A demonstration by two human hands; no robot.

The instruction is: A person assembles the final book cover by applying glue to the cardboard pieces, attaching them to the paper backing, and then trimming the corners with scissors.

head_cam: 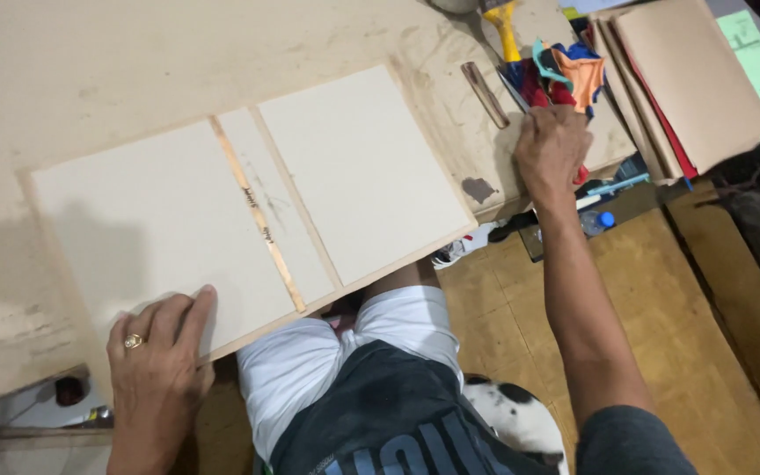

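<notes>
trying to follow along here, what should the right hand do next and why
Probably close on the cloth pile and bring a rag back to the boards. The right hand rests at the pile's edge, holding nothing visible, while the left hand pins the near board corner flat.

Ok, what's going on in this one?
A person sits at a work table. The left hand presses flat on the near corner of a board cover: two pale boards and a narrow spine strip laid on backing, with a thin wooden strip beside the spine. The right hand reaches into coloured scraps at the table's right, by a stack of folders.
</notes>
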